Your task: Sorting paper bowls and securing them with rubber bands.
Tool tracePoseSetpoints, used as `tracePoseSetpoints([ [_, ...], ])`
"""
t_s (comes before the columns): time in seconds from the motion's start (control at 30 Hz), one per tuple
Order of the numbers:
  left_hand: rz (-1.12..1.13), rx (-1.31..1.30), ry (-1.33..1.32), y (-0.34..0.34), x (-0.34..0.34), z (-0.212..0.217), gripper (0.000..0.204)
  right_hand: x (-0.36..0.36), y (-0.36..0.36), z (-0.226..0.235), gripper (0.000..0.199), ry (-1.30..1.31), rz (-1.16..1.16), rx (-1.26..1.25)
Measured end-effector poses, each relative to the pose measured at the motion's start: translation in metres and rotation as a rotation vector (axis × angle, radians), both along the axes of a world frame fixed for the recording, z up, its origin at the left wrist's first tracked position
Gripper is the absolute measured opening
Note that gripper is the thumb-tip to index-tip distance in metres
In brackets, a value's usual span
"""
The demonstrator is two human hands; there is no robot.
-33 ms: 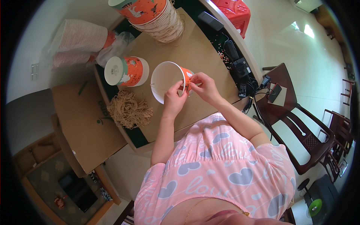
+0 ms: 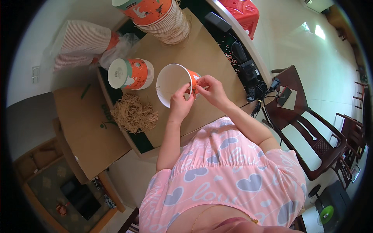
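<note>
A white-lined paper bucket (image 2: 168, 79) with an orange printed outside lies tipped on the table, its mouth facing left. My left hand (image 2: 181, 104) is closed on its near rim, thumb and fingers on either side of the wall. Against the orange outside, my right hand (image 2: 213, 92) pinches close to the left fingertips; what sits between its fingers is too small to make out. A thin strand shows inside the bucket's mouth. Left of my left forearm lies a tangled bundle of tan twine (image 2: 134, 112).
A short stack of printed buckets (image 2: 136, 73) lies beyond the twine. Farther back rests a taller stack strung with twine (image 2: 165, 25). Wrapped buckets (image 2: 83, 37) stand at the far left. Black adapters and cables (image 2: 248, 72) line the right edge, near a wooden chair (image 2: 289, 103).
</note>
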State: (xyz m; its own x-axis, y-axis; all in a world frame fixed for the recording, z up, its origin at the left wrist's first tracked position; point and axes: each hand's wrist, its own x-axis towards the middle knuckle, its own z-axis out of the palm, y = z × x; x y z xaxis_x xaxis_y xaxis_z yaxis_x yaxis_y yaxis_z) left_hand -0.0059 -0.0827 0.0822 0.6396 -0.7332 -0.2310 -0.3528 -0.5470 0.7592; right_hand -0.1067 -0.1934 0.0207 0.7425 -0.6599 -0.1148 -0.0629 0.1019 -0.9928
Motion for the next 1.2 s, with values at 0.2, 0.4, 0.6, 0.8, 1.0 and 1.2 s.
tracePoseSetpoints([
  [0.2,-0.028,-0.021,0.022,0.001,0.0,-0.006,0.041,-0.004,-0.002,0.005,0.011,0.04,0.021,-0.111],
  [0.4,-0.115,-0.024,0.091,-0.002,-0.001,0.001,0.033,-0.009,-0.006,0.007,0.01,0.092,0.077,-0.191],
  [0.6,-0.183,-0.096,-0.084,-0.003,-0.004,-0.031,0.015,-0.021,-0.007,-0.014,0.013,0.115,0.097,-0.155],
  [0.8,-0.14,-0.079,-0.08,-0.005,-0.01,-0.042,0.011,-0.033,-0.005,0.006,0.017,0.258,0.161,0.107],
  [1.0,-0.042,-0.141,0.079,0.006,0.008,-0.042,0.009,-0.027,0.0,0.062,0.011,0.328,0.431,-0.537],
  [1.2,-0.026,-0.249,0.17,0.011,0.026,-0.031,0.009,0.013,-0.02,0.047,0.012,0.313,0.443,-0.766],
])
